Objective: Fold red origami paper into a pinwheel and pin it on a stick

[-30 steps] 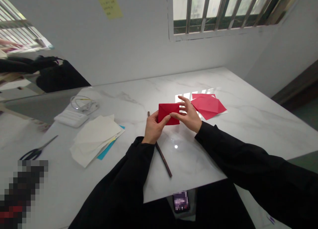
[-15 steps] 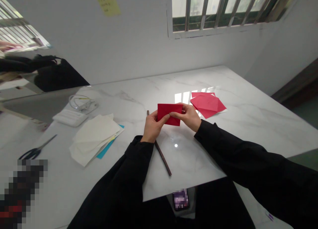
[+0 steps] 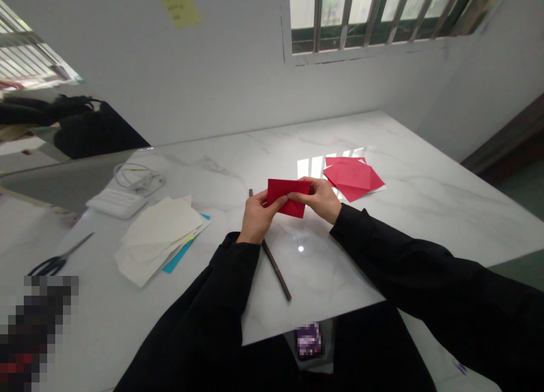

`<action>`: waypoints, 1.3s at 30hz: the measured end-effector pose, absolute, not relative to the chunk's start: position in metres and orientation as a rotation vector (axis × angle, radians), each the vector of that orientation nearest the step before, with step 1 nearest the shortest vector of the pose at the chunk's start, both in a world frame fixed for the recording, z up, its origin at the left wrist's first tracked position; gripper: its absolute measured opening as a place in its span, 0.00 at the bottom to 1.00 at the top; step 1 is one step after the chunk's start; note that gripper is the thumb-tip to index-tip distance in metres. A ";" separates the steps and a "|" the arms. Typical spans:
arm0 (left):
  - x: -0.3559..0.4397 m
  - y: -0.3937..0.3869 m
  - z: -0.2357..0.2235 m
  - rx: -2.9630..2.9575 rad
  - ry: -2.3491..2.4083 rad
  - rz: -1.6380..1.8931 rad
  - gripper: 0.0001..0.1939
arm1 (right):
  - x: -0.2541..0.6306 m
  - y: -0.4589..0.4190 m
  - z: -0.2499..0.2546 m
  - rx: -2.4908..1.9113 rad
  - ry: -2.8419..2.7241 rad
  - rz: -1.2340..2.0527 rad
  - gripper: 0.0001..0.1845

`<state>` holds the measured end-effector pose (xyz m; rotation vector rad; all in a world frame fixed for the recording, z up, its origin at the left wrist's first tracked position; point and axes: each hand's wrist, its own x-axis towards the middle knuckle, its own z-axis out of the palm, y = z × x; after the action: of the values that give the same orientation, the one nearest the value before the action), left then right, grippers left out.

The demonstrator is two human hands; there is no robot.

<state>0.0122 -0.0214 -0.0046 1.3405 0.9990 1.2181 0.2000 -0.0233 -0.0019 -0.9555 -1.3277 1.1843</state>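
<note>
- The folded red paper [image 3: 289,186] is between the two hands, above the tabletop [image 3: 340,278]; how high it is held, I cannot tell.
- Its long side runs roughly left to right, from one hand to the other, with the broad face turned toward the person and the right end dipping slightly.
- Neither hand is nearer — both are on it, the left hand [image 3: 255,219] at the left end, the right hand [image 3: 325,199] at the upper right.
- Both hands are closed in a pinch on the paper: thumbs on the near face, fingers going behind it and partly hidden.
- The thumbs point inward, and their tips meet or nearly meet around the middle of the face; whether they touch, I cannot tell.
- Both forearms, in black sleeves, reach forward and angle in toward the paper, the right one coming in from farther out to the side.
- A dark stick [image 3: 277,273] lies on the tabletop, passing under the left hand and wrist.
- Loose red sheets [image 3: 357,179] lie just beyond the right hand, to its right.
- Off to the left, well apart from the left hand, are pale sheets [image 3: 157,230] over a blue sheet [image 3: 175,260] — and, farther left, scissors [image 3: 57,260].
</note>
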 end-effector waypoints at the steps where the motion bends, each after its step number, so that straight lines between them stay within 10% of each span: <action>1: 0.012 -0.021 -0.005 1.339 1.003 1.215 0.26 | 0.200 -0.023 -0.002 -0.960 -1.333 1.179 0.21; 39: 0.013 -0.021 -0.008 1.313 1.066 1.197 0.24 | 0.198 -0.020 -0.013 -1.004 -1.332 1.159 0.15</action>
<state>0.0126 -0.0205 -0.0081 1.3132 1.0660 1.1965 0.1984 -0.0197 -0.0130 -1.0036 -1.3316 1.1594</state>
